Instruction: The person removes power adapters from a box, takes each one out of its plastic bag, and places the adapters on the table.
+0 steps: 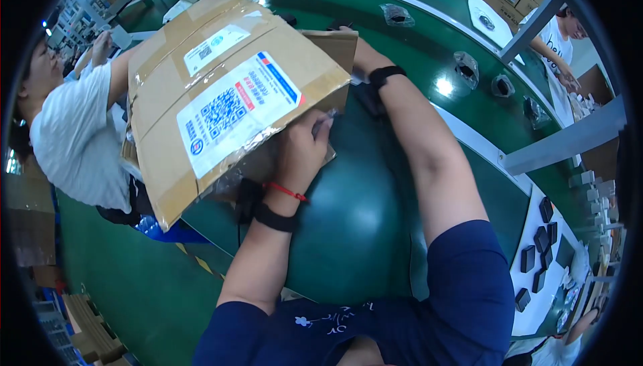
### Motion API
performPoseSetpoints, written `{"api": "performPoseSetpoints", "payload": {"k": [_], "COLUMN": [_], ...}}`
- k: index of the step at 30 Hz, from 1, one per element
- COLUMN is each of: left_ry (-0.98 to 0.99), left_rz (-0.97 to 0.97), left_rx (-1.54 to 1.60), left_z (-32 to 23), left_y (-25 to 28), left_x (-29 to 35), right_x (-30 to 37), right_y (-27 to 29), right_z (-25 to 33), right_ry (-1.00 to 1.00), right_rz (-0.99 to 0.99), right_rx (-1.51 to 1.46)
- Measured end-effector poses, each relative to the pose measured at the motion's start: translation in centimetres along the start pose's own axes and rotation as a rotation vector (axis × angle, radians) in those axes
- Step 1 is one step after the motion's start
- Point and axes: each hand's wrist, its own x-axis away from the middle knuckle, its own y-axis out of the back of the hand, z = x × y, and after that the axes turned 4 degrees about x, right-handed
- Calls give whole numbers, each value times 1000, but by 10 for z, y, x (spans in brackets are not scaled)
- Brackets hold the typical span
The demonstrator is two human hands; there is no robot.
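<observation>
A large taped cardboard box (157, 91) with white labels stands tilted in front of me, left of centre. My left hand (309, 139) is at its open right side, under the labelled flap. Its fingers are closed on a small, shiny plastic-wrapped thing (326, 118), mostly hidden by the hand. My right hand (360, 54) reaches to the box's far right side, by a side flap (335, 48). That flap hides most of its fingers, so their grip cannot be seen. Clear plastic (231, 182) shows inside the box below the labelled flap.
Dark items in clear bags (465, 69) lie spaced along the green conveyor (429, 44). A metal post (569, 141) rises at right; several black parts (541, 239) lie on white sheets nearby. A co-worker in a white shirt (77, 145) is close beside the box at left.
</observation>
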Motion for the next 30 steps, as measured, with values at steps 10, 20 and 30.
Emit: {"api": "performPoseSetpoints", "payload": {"k": [10,20,30], "left_ry": [112,301,146], "left_rz": [-111,-128,-21], "left_rx": [321,868,736], "left_z": [24,5,12], "left_y": [6,8,-2], "left_x": [4,6,11], "right_x": [23,-5,132], "right_y": [28,11,84], "right_z": [45,64,76], "right_ry": [-8,-289,57], "right_rz": [-166,85,-420], "right_rx": [243,418,-612]}}
